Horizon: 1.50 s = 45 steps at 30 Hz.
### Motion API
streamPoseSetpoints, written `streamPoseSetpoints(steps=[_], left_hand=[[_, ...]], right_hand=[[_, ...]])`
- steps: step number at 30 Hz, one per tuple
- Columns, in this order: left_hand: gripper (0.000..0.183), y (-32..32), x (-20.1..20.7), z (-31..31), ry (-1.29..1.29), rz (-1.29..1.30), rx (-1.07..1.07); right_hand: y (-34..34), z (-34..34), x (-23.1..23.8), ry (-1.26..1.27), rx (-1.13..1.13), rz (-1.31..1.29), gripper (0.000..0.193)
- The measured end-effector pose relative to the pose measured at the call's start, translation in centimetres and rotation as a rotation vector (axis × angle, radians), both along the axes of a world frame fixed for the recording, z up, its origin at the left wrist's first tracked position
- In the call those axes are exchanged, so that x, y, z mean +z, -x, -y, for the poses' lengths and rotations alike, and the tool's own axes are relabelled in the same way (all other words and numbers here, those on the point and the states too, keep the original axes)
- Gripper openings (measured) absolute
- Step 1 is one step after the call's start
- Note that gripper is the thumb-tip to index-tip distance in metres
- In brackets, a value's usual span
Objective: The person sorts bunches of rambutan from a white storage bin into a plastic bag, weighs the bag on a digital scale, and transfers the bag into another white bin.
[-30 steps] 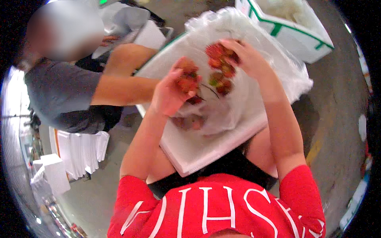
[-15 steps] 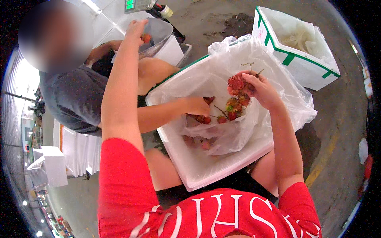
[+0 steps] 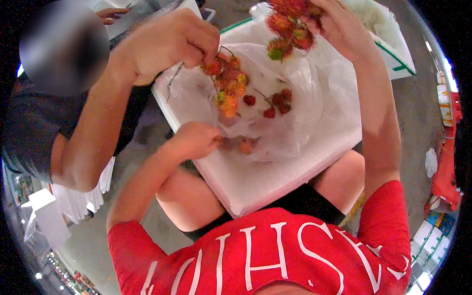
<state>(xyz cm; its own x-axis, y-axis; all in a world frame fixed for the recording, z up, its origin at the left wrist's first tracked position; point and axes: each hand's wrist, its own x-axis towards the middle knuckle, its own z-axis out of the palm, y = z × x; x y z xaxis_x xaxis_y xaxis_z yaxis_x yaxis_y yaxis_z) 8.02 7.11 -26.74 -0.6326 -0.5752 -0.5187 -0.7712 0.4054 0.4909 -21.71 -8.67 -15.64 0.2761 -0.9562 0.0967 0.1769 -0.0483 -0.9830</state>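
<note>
My right hand [image 3: 339, 29] grips a bunch of red and green rambutans [image 3: 292, 32] above the far side of a white foam box [image 3: 231, 189]. My left hand [image 3: 194, 140] is at the box's left rim, fingers curled, by the clear plastic bag [image 3: 305, 132]; what they hold, if anything, is hidden. A co-worker's hand [image 3: 172, 44] reaches over the box from the left and holds another rambutan bunch [image 3: 227, 86] by its stem. Several loose rambutans [image 3: 280, 101] lie in the bag lining the box, some on a twig.
A second foam box with green tape [image 3: 400, 64] stands at the far right. The co-worker sits close on the left, one arm [image 3: 91, 132] crossing beside mine. Stacked white foam pieces [image 3: 78, 199] are at the left. The box sits between my knees.
My left hand has come back from the grey bin at the far left to the box's rim. My right hand has raised its bunch outward. The co-worker's hand has lifted a bunch from the box.
</note>
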Motion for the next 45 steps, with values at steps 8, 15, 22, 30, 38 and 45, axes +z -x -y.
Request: streamPoseSetpoints(steps=[8,15,22,30,38,45], left_hand=[[0.031,-2.4,-1.0,0.7,0.169,-0.15,0.096],[0.033,-2.7,-1.5,0.1,0.176,-0.255,0.079],[0.028,-0.5,-1.3,1.0,0.058,-0.186,0.073],[0.022,-0.8,-0.8,2.1,0.221,-0.214,0.07],[0.06,-0.1,-4.5,2.2,0.386,-0.115,-0.016],[0.03,1.7,-7.5,0.7,0.016,0.46,-0.455]], right_hand=[[-11.5,12.0,6.7,0.242,0.101,-0.229,0.026],[-23.5,22.7,2.4,0.181,0.251,-0.096,0.03],[-26.2,24.9,-3.5,0.264,0.416,-0.642,0.038],[-11.1,1.8,-4.1,-0.114,1.08,-0.944,0.041],[-4.9,-13.5,-27.7,0.077,1.16,-1.193,0.028],[-8.6,-19.9,-29.2,0.64,1.339,-0.964,0.013]])
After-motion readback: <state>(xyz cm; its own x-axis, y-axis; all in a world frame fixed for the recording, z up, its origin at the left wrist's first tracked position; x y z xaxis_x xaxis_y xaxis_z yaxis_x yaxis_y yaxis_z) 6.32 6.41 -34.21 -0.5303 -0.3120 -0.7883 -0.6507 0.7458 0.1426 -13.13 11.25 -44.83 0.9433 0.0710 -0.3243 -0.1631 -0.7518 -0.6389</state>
